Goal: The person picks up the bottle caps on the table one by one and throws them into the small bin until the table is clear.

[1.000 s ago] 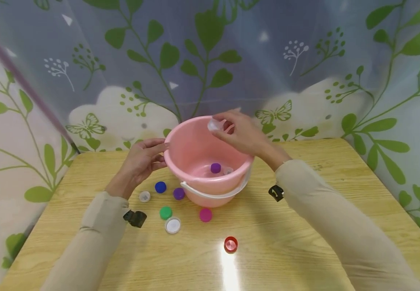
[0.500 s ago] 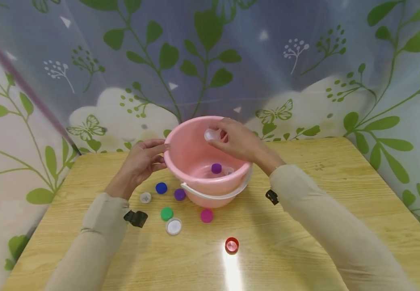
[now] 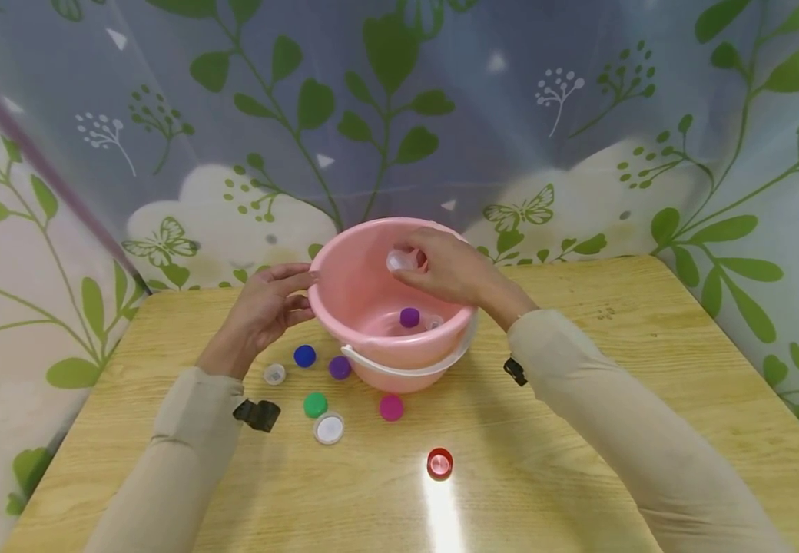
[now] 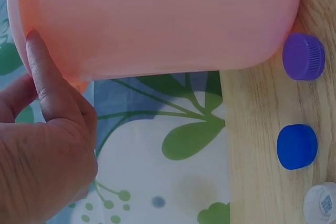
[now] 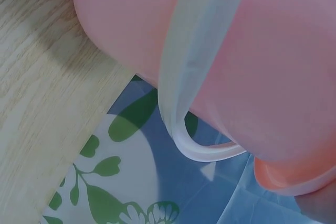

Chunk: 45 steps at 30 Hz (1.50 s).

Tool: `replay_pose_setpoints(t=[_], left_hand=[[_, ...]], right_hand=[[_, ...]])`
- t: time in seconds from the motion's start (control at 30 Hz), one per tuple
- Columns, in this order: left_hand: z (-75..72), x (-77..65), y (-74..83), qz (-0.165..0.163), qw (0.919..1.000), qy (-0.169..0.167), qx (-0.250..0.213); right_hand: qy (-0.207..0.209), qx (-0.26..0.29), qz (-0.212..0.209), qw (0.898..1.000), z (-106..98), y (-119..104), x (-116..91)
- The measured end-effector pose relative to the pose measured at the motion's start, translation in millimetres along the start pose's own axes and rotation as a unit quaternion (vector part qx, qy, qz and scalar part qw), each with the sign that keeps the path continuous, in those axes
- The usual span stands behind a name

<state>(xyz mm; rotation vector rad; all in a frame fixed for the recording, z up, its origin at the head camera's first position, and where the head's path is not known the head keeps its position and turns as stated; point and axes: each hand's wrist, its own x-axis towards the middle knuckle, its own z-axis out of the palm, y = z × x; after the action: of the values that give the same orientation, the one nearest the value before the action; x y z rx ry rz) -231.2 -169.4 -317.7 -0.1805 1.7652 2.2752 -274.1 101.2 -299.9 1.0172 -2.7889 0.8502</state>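
- The left hand (image 3: 264, 311) touches the left rim of the pink bucket (image 3: 392, 357), probably to steady it; whether its fingertips pinch the lip, I cannot tell.
- The white cap (image 3: 275, 374), blue cap (image 3: 305, 355), green cap (image 3: 316, 405), pale lid (image 3: 329, 428) and violet cap (image 3: 340, 367) lie loose on the table, left and near of the bucket, seemingly for easy reach.
- The magenta cap (image 3: 391, 408) lies just near of the bucket, which stands upright, its white handle (image 5: 194, 51) lowered, seemingly leaving the mouth free.
- Inside, a purple cap (image 3: 409, 317) and a clear piece (image 3: 433, 322) rest on the floor.
- The red cap (image 3: 439, 464) lies nearest, apart from the others.
- The right hand (image 3: 451, 269), fingers curled, grasps a translucent piece (image 3: 399, 261) within the mouth, presumably so the walls enclose it.
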Motion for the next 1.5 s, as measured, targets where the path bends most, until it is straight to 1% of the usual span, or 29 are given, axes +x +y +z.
replay_pose_setpoints(t=[0.3,0.5,0.7,1.2,1.4,1.5], left_hand=[[-0.9,1.8,-1.6,-0.003,1.0000,0.002,-0.005],[-0.8,1.1,-2.2,0.001,0.9999,-0.004,-0.013],[-0.5,-0.2,-1.6,0.002,0.9999,-0.002,-0.011],[-0.4,-0.4,-1.2,0.001,0.9998,-0.006,-0.017],[-1.0,0.2,-1.9,-0.002,0.9997,-0.006,-0.023],[-0.8,0.6,-2.5,-0.001,0.9997,-0.005,-0.022]], right_hand=[[-0.004,-0.007,-0.003,1.000,-0.8,0.3,0.5],[-0.005,-0.012,0.000,1.000,-0.6,0.7,0.1],[-0.008,-0.021,-0.001,1.000,-0.2,0.8,0.6],[-0.012,-0.020,0.000,1.000,-1.0,0.3,0.5],[-0.025,-0.011,0.000,1.000,0.7,0.8,0.6],[-0.030,-0.021,0.002,0.999,0.5,1.1,0.5]])
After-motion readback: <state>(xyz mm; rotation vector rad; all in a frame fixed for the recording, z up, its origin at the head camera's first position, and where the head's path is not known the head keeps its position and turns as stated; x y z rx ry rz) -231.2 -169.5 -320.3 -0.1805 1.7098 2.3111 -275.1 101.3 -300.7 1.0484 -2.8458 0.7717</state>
